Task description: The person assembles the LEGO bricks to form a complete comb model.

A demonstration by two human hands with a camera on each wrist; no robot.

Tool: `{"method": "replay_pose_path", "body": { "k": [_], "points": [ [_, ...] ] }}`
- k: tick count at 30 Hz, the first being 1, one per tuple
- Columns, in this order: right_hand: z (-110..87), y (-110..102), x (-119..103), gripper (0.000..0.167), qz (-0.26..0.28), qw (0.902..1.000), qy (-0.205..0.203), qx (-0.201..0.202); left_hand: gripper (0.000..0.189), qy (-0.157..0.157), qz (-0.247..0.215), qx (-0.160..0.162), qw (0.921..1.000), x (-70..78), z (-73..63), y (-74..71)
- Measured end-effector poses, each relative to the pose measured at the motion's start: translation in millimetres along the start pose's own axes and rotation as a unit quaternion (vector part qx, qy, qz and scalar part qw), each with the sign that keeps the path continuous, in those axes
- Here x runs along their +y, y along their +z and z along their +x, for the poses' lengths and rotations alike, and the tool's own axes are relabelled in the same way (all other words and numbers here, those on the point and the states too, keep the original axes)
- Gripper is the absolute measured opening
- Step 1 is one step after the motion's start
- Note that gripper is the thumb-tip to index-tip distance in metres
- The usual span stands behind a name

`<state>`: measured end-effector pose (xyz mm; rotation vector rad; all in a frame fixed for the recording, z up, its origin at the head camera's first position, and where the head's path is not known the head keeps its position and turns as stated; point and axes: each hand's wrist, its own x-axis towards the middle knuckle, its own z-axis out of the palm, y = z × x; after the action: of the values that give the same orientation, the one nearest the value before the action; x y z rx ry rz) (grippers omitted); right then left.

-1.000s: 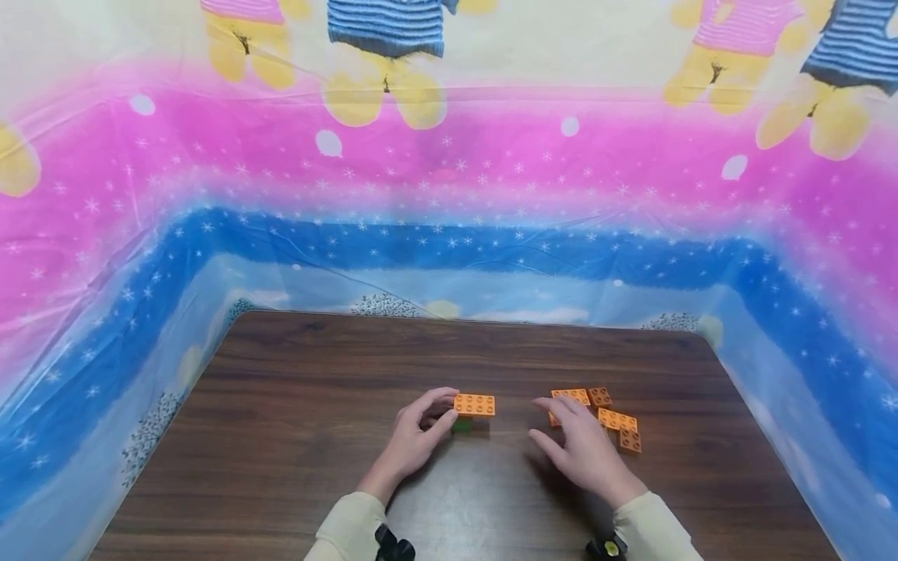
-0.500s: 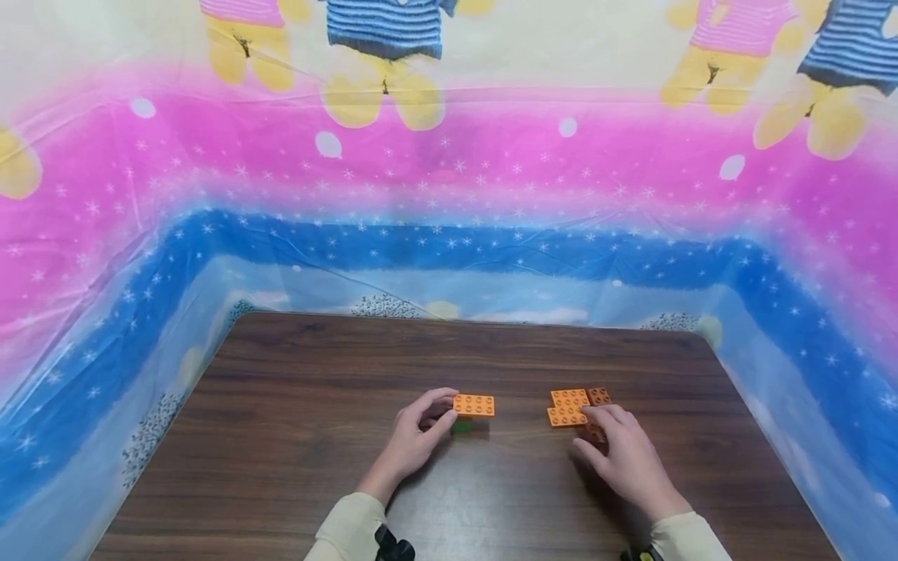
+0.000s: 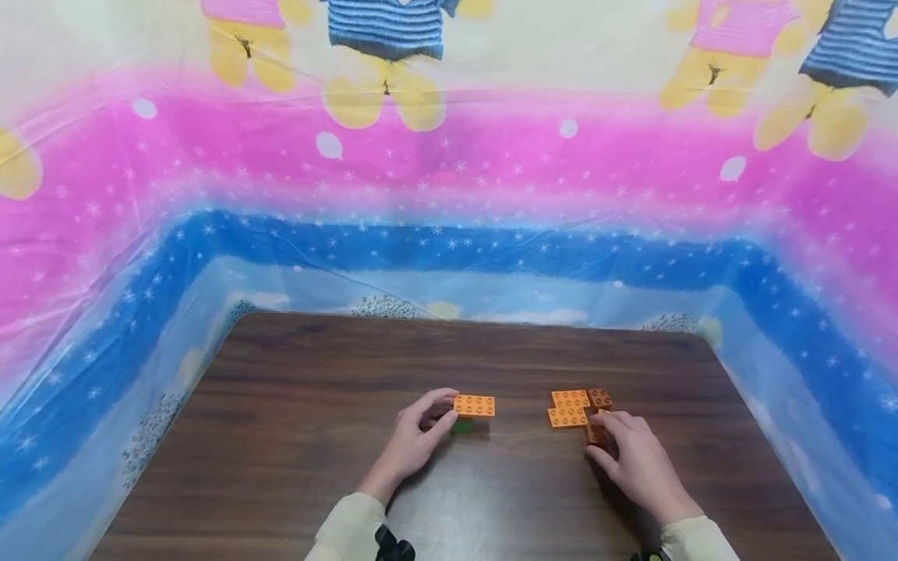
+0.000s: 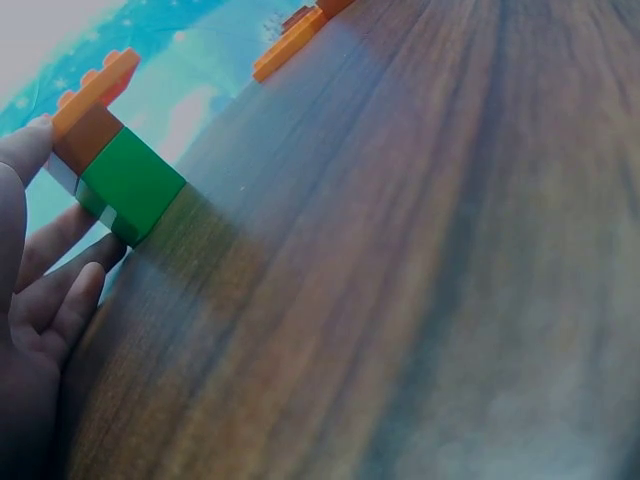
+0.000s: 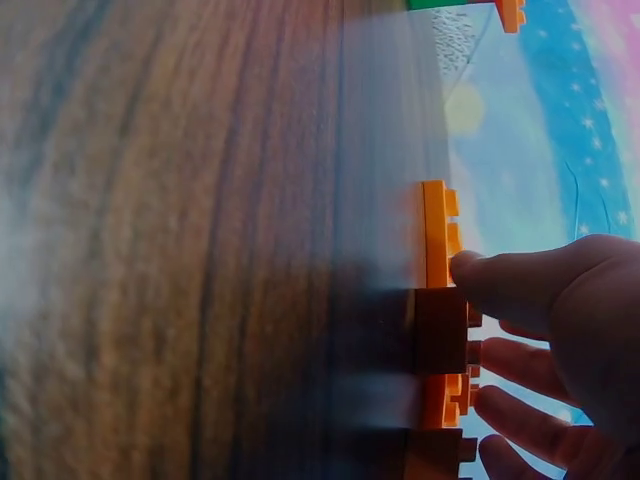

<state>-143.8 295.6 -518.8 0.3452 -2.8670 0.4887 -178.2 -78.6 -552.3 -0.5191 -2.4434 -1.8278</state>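
My left hand (image 3: 415, 438) grips a small stack of toy building bricks on the table. Green (image 4: 130, 185) is the bottom brick, a brown brick (image 4: 88, 138) sits on it, and a flat orange brick (image 3: 474, 405) juts out on top. The thumb lies at the orange brick; fingers touch the green one's far side. My right hand (image 3: 640, 461) hovers at a group of loose bricks, its fingers loosely bent beside a dark brown brick (image 3: 595, 433). In the right wrist view the thumb is close to a flat orange brick's (image 5: 435, 235) studs. The hand covers some bricks.
Two flat orange bricks (image 3: 567, 418) lie side by side just left of the right hand, with a brown brick (image 3: 599, 398) behind. A dark wood-grain table (image 3: 330, 366) carries everything. Patterned cloth (image 3: 449, 245) in pink and blue hangs around its back and sides.
My right hand has moved right, from over the orange bricks to the bricks at the group's right side, which it now covers. The left hand and its stack have stayed put.
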Motion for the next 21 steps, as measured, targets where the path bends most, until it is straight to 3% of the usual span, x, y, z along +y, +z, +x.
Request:
{"method": "replay_pose_path", "body": {
  "k": [8, 21],
  "points": [
    [2.2, -1.9, 0.9, 0.039, -0.034, 0.9993, -0.006, -0.017, 0.038, 0.009, -0.008, -0.003, 0.9999, -0.6, 1.0, 0.2],
    [3.9, -2.7, -4.5, 0.036, -0.027, 0.9991, -0.013, -0.030, 0.035, 0.013, -0.023, 0.017, 0.9995, -0.5, -0.2, 1.0]
  ]
}}
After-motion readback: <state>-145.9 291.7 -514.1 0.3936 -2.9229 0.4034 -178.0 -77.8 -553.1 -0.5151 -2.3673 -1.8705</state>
